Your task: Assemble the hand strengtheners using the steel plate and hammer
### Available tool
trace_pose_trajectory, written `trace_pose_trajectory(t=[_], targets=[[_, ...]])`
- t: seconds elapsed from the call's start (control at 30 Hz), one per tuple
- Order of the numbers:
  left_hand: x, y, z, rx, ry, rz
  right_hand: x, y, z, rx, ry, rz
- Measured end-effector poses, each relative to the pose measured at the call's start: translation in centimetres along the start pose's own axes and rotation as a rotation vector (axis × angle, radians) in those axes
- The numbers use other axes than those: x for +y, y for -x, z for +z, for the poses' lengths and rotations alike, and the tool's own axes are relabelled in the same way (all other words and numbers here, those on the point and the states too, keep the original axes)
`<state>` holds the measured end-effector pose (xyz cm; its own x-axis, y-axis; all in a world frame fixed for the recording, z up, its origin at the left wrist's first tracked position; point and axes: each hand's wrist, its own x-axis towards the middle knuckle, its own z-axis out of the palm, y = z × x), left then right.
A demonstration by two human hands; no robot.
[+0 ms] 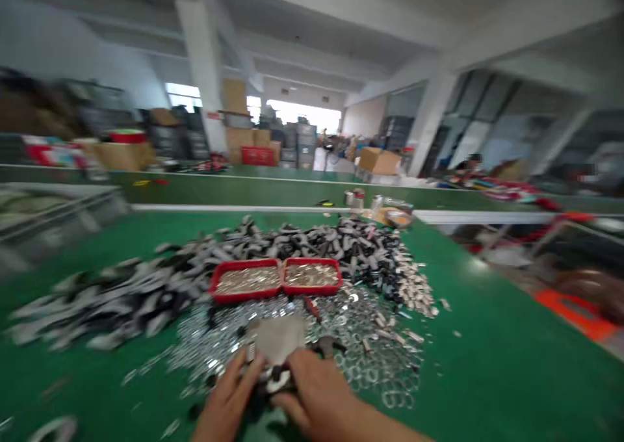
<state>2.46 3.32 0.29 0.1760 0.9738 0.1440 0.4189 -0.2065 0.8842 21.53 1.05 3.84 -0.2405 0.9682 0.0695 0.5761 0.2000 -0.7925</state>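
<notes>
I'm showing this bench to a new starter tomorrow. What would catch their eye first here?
Probably the two red trays of shiny metal bits, side by side mid-table, with a long heap of black and grey strap pieces behind and left of them. Nearer, silver rings carpet the green table, where the left hand and right hand meet on a small blurred part.

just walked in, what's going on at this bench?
One person works bare-handed at a green-topped table. The left hand and right hand meet at the near edge, both gripping a small black-and-silver part; blur hides its detail. Just beyond them lie a flat grey piece and a spread of loose silver metal rings. Two red plastic trays of shiny small pieces sit behind that, backed by a long heap of black and grey strap-like pieces.
</notes>
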Motion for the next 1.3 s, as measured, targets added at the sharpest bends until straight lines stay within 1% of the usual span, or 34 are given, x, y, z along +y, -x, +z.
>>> trace_pose_trajectory(t=[0.03,0.07,0.13,0.17,0.2,0.23,0.27,0.33,0.37,0.4,0.47,0.5,0.53,0.57,0.67,0.7,0.73,0.77,0.83,0.87,0.9,0.93,1.0,1.03,1.07,1.1,1.17,1.2,1.23,1.27,1.3], targets=[[0.6,0.2,-0.4,-0.03,0.035,-0.037,0.2,0.1,0.4,0.013,-0.036,0.032],[1.0,0.1,-0.6,-0.023,0.074,-0.054,0.5,0.0,0.7,-0.036,-0.161,0.099],[1.4,-0.3,-0.4,-0.059,0.092,-0.02,1.1,-0.4,1.2,-0.249,-0.38,0.234],[1.4,-0.4,-0.2,-0.075,0.082,-0.003,1.2,-0.6,1.4,-0.37,-0.458,0.298],[1.3,-0.4,-0.1,-0.086,0.068,0.011,1.3,-0.7,1.4,-0.451,-0.488,0.327],[1.3,-0.3,0.0,-0.084,0.057,0.013,1.3,-0.7,1.4,-0.462,-0.471,0.317],[1.3,-0.1,0.1,-0.078,0.058,0.008,1.2,-0.6,1.3,-0.408,-0.429,0.281],[1.4,0.3,0.1,-0.062,0.099,-0.011,1.1,-0.3,1.3,-0.231,-0.348,0.174],[1.5,0.4,0.0,-0.064,0.127,-0.012,1.1,-0.1,1.3,-0.206,-0.368,0.168],[1.6,0.4,-0.1,-0.076,0.146,0.004,1.2,0.0,1.4,-0.272,-0.439,0.22],[1.8,0.4,-0.3,-0.125,0.136,0.064,1.5,0.0,1.7,-0.511,-0.644,0.396],[1.8,0.3,-0.3,-0.145,0.108,0.085,1.6,-0.1,1.7,-0.595,-0.694,0.458],[1.8,0.2,-0.3,-0.158,0.078,0.09,1.8,-0.2,1.6,-0.611,-0.674,0.465],[1.7,0.1,-0.1,-0.156,0.056,0.071,1.8,-0.3,1.5,-0.548,-0.587,0.414],[1.5,0.0,0.4,-0.08,0.092,-0.051,1.7,-0.6,1.2,-0.164,-0.186,0.122],[1.5,0.0,0.6,-0.06,0.127,-0.072,1.6,-0.5,1.2,-0.093,-0.132,0.072],[1.5,0.0,0.6,-0.053,0.158,-0.069,1.6,-0.5,1.2,-0.097,-0.156,0.081],[1.6,0.1,0.6,-0.061,0.176,-0.04,1.5,-0.4,1.3,-0.18,-0.246,0.145],[1.8,0.1,0.3,-0.128,0.146,0.059,1.6,-0.3,1.4,-0.463,-0.484,0.322],[1.9,0.1,0.2,-0.162,0.108,0.094,1.7,-0.3,1.4,-0.557,-0.54,0.364],[1.9,0.0,0.2,-0.176,0.073,0.097,1.8,-0.4,1.3,-0.559,-0.52,0.349],[1.9,-0.1,0.1,-0.167,0.058,0.064,2.0,-0.5,1.2,-0.476,-0.433,0.28],[2.0,-0.2,0.3,-0.099,0.115,-0.041,2.2,-0.7,0.9,-0.189,-0.198,0.093],[2.1,-0.3,0.4,-0.057,0.168,-0.072,2.2,-0.8,0.8,-0.095,-0.137,0.047],[2.2,-0.3,0.6,-0.024,0.213,-0.067,2.3,-0.8,0.8,-0.079,-0.133,0.05],[2.3,-0.3,0.7,-0.008,0.232,-0.027,2.2,-0.9,0.8,-0.138,-0.173,0.09],[2.4,-0.3,0.8,-0.02,0.192,0.105,2.1,-0.8,0.8,-0.359,-0.3,0.219],[2.4,-0.3,0.8,-0.032,0.152,0.153,2.0,-0.8,0.8,-0.437,-0.328,0.252],[2.4,-0.2,1.0,-0.04,0.118,0.168,1.9,-0.8,0.7,-0.443,-0.307,0.24],[2.3,-0.2,1.1,-0.038,0.1,0.147,1.9,-0.8,0.7,-0.378,-0.249,0.191],[2.2,-0.2,1.3,-0.028,0.101,0.094,1.8,-0.8,0.6,-0.277,-0.183,0.126]])
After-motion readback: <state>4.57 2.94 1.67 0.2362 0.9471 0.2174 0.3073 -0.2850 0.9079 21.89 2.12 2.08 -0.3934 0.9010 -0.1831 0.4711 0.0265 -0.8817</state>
